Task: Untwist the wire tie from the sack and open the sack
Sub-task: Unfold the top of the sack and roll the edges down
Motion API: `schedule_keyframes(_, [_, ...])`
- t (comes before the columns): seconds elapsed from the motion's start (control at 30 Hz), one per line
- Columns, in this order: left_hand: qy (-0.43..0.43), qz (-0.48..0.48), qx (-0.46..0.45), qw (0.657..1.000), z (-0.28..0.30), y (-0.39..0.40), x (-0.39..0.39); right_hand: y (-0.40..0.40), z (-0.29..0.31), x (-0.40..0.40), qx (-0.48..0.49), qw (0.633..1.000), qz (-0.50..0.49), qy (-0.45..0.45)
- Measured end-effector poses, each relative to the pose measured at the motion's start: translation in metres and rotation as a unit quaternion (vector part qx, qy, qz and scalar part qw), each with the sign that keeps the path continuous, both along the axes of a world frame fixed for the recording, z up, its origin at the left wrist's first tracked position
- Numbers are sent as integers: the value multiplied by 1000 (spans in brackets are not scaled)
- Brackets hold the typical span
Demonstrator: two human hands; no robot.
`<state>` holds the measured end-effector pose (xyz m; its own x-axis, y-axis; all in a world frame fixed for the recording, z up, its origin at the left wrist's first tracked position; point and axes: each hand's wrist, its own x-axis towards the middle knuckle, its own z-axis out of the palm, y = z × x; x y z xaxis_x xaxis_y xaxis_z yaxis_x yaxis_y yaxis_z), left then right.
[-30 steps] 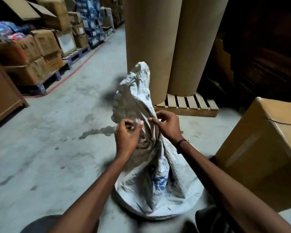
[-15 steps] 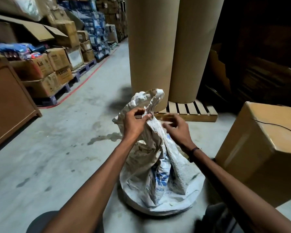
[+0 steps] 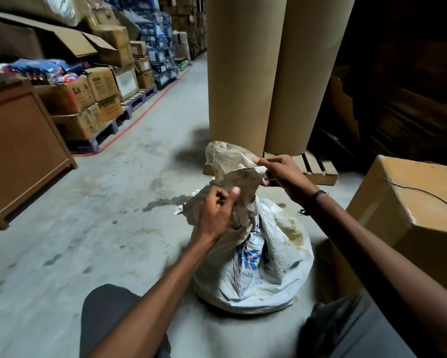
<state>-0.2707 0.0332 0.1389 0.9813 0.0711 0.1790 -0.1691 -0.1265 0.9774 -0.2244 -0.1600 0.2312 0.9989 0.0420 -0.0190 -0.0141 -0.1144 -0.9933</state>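
The sack point(image 3: 253, 257) sits on the concrete floor point(image 3: 93, 228) at lower centre of the frame. Open floor runs left of it and up the aisle toward the top centre; a cardboard box point(image 3: 408, 202) crowds it at the right edge, and two tall paper rolls point(image 3: 256, 73) on a wooden pallet point(image 3: 315, 169) stand just behind it. A brown cabinet point(image 3: 23, 148) and stacked cartons point(image 3: 88, 99) line the left side.

Compared with half a second earlier, the sack's neck is looser and its top flap spreads wider, with the hands now further apart; the right one has risen to the flap's edge.

The left hand point(image 3: 216, 213) is closed around the gathered neck, just above the sack's bulging body. The right hand point(image 3: 282, 173) pinches the upper right edge of the flap, higher and to the right of the left. Whether the wire tie is in either hand cannot be told.
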Motion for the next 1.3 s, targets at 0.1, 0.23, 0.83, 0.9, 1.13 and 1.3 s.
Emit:
schedule_keyframes(0.1, [173, 56, -239, 954, 7, 6, 1, -16, -10, -18, -9, 1000, -28, -7])
schedule_keyframes(0.23, [268, 61, -275, 921, 12, 18, 15, -37, -22, -41, -9, 1000, -17, -2])
schedule_keyframes(0.83, [173, -30, 143, 974, -15, -35, -35, -85, 2, -55, -575, 768, -94, -267])
schedule_keyframes(0.9, [175, -51, 144, 973, -18, -40, -38, -64, 14, -39, -642, 683, 40, -345])
schedule_keyframes(1.13, [175, -74, 187, 964, -40, -48, -42, -44, -17, -14, -797, 546, 192, -171])
schedule_keyframes(1.3, [178, -125, 286, 933, -48, -41, -36, -85, -59, -21, -802, 589, 86, -38])
